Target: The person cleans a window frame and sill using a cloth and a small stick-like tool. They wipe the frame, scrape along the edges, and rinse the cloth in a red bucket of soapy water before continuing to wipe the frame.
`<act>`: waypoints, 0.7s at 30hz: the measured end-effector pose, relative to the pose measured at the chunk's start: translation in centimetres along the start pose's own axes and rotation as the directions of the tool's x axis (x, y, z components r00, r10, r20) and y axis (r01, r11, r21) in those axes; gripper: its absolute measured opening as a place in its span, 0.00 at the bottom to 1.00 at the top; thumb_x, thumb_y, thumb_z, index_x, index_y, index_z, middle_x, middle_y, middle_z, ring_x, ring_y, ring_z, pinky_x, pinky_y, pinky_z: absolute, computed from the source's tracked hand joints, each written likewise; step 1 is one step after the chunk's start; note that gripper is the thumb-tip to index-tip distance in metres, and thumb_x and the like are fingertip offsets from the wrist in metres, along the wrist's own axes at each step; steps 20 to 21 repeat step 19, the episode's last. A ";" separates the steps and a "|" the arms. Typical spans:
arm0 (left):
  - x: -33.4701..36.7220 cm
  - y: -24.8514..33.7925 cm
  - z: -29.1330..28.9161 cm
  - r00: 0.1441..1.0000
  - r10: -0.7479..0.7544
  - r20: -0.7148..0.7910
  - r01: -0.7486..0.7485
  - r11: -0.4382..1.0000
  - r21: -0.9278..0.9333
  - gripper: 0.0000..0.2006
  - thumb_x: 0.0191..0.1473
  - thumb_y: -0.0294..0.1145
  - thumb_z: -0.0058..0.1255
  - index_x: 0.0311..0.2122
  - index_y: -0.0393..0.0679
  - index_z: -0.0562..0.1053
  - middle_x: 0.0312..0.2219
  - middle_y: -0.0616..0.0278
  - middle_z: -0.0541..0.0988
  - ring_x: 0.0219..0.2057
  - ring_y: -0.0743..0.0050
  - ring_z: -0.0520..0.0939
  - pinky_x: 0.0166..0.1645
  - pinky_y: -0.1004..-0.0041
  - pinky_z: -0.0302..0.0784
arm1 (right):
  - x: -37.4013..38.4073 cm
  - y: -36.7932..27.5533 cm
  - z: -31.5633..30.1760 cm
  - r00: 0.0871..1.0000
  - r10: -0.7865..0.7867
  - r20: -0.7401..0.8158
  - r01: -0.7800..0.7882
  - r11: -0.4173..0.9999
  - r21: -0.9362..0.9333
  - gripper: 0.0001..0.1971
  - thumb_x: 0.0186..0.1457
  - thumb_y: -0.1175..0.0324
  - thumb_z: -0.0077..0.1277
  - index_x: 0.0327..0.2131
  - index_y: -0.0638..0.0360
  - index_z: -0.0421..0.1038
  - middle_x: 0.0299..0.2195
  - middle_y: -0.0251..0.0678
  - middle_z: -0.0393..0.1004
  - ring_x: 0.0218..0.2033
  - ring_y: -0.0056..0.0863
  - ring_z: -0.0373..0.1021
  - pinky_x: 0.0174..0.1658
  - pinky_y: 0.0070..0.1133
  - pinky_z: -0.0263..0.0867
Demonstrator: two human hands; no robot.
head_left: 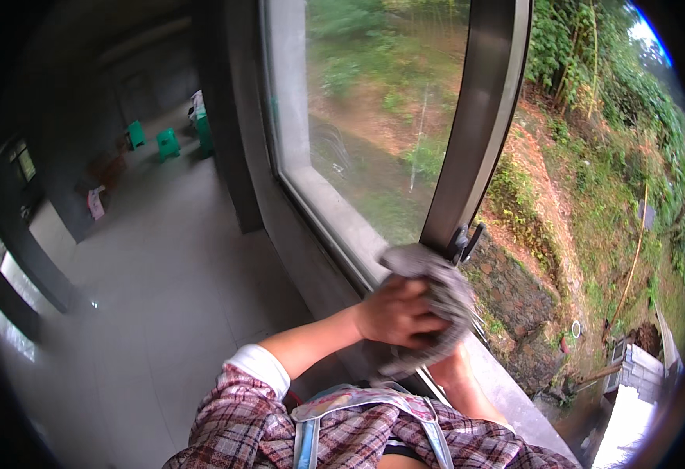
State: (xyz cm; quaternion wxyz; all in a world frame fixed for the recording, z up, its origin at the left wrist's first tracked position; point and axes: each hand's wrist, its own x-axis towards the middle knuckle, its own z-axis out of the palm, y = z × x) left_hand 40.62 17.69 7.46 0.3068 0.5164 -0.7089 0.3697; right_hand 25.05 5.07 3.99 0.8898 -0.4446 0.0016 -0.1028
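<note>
Both hands are bunched on one grey rag (436,293), so this looks like mid-wipe along the window frame. Left hand (396,313) has its grip clamped over the rag; right hand (453,367) sits under it, grip hidden, can't tell. Above the grip, the dark sash bar (479,117) runs up, leaning right. Next move probably calls for sliding up that bar.

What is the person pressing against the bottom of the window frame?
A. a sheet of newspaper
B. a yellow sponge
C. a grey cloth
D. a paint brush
C: the left hand grips a crumpled grey cloth bunched against the lower end of the dark window frame, just beside its handle; nothing yellow, bristled or paper-like shows there.
</note>
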 end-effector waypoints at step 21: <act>-2.0 1.5 5.9 0.900 -0.322 -0.294 0.384 0.904 0.186 0.24 0.50 0.39 0.60 0.54 0.51 0.75 0.61 0.55 0.62 0.56 0.46 0.69 0.64 0.44 0.53 | 22.1 -17.4 1.2 0.680 -0.547 0.488 0.436 0.837 0.329 0.24 0.68 0.49 0.36 0.59 0.54 0.64 0.56 0.40 0.69 0.56 0.33 0.68 0.58 0.28 0.67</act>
